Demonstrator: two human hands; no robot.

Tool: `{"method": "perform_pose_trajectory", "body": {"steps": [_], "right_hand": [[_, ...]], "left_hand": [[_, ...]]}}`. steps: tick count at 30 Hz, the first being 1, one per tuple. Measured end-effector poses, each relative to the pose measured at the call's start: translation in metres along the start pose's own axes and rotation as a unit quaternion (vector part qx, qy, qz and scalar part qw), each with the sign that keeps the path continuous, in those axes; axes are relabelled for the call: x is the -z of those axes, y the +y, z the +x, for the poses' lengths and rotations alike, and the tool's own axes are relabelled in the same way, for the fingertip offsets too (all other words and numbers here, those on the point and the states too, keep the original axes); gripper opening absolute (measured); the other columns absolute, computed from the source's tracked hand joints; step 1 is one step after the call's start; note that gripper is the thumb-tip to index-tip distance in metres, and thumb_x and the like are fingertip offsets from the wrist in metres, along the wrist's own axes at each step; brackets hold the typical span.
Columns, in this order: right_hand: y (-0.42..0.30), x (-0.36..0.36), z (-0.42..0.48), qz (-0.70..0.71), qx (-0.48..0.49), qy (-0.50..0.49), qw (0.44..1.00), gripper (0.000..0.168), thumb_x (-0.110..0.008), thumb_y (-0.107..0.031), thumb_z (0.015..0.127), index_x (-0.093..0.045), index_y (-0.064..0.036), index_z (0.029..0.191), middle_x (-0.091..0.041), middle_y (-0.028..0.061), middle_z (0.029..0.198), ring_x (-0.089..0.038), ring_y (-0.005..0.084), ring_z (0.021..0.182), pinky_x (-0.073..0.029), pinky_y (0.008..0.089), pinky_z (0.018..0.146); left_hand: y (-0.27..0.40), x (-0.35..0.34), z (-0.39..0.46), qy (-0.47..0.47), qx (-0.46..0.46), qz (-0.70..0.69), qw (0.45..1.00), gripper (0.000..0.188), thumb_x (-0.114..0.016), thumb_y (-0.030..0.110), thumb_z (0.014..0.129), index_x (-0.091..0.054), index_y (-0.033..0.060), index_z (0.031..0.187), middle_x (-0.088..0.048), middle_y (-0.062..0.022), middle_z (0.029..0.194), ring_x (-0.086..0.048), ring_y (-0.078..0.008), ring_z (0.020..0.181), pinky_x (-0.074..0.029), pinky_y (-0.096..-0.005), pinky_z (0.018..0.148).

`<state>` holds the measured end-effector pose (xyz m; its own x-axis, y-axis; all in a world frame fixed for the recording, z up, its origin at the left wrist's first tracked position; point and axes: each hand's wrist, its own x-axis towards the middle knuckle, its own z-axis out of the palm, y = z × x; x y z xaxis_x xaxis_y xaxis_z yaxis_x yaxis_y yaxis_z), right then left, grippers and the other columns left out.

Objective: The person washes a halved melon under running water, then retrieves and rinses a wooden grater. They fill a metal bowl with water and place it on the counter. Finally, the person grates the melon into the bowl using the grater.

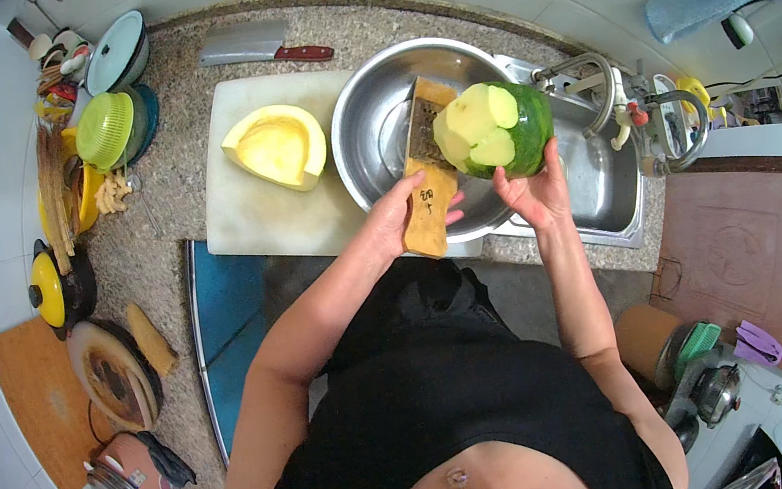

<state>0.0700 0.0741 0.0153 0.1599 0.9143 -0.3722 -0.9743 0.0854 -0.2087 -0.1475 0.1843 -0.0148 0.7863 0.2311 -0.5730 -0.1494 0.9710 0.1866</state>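
Note:
My left hand (395, 221) grips the near end of a wooden-framed grater (425, 137), which bears writing on its handle. The grater slants across a wide stainless steel basin (369, 96). In my right hand (539, 192) is a green-skinned gourd or squash (495, 130), supported from below and the right. Pale, peeled flesh shows on its left side, close to the grater's face; whether they touch I cannot tell. A hollowed pale-yellow piece of gourd (278, 147) lies on the white cutting board (266, 221) left of the basin.
A cleaver (263, 45) with a red handle lies behind the board. Right of the basin are the steel sink (603, 190) and its curved tap (601, 80). Ginger (113, 193), a green colander (106, 128) and a yellow-lidded pot (52, 287) stand along the left counter.

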Motion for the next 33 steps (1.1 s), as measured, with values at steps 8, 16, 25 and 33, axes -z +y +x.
{"method": "perform_pose_trajectory", "body": {"steps": [8, 16, 25, 33], "right_hand": [[0.016, 0.002, -0.012, -0.212, -0.007, 0.02, 0.977, 0.079, -0.075, -0.047, 0.083, -0.04, -0.012, 0.144, -0.045, 0.0125, 0.144, -0.046, 0.0348, 0.131, -0.047, 0.056, 0.102], [0.006, -0.019, -0.034, -0.314, 0.035, 0.071, 0.946, 0.092, -0.086, -0.032, 0.074, -0.035, -0.01, 0.148, -0.049, 0.0111, 0.141, -0.049, 0.0275, 0.128, -0.044, 0.0463, 0.104], [0.015, -0.058, -0.038, -0.626, 0.219, 0.077, 0.744, 0.075, -0.079, -0.012, 0.078, -0.042, -0.006, 0.142, -0.049, 0.0118, 0.129, -0.051, 0.0257, 0.121, -0.04, 0.0387, 0.106], [0.02, -0.098, -0.04, -0.891, 0.211, 0.07, 0.395, 0.059, -0.087, -0.031, 0.064, -0.056, -0.001, 0.104, -0.055, 0.0162, 0.1, -0.057, 0.0339, 0.101, -0.046, 0.0399, 0.09]], "left_hand": [[0.003, 0.021, 0.011, -0.057, 0.054, 0.004, 0.997, 0.045, -0.047, 0.032, 0.102, -0.044, 0.0043, 0.137, -0.058, -0.0192, 0.127, -0.063, -0.0281, 0.104, -0.056, -0.0367, 0.072], [0.012, 0.007, 0.001, 0.009, 0.037, 0.082, 0.996, 0.035, -0.047, 0.028, 0.102, -0.048, 0.0073, 0.131, -0.067, -0.02, 0.108, -0.067, -0.0237, 0.075, -0.057, -0.0348, 0.064], [0.008, -0.004, -0.001, 0.025, 0.022, 0.083, 0.996, 0.03, -0.048, 0.028, 0.102, -0.049, 0.0094, 0.125, -0.067, -0.0138, 0.096, -0.065, -0.0218, 0.069, -0.057, -0.0348, 0.062], [0.007, -0.005, -0.003, 0.014, 0.027, 0.107, 0.994, 0.029, -0.05, 0.03, 0.102, -0.05, 0.0099, 0.123, -0.065, -0.0097, 0.098, -0.065, -0.0201, 0.071, -0.057, -0.0347, 0.062]]}}
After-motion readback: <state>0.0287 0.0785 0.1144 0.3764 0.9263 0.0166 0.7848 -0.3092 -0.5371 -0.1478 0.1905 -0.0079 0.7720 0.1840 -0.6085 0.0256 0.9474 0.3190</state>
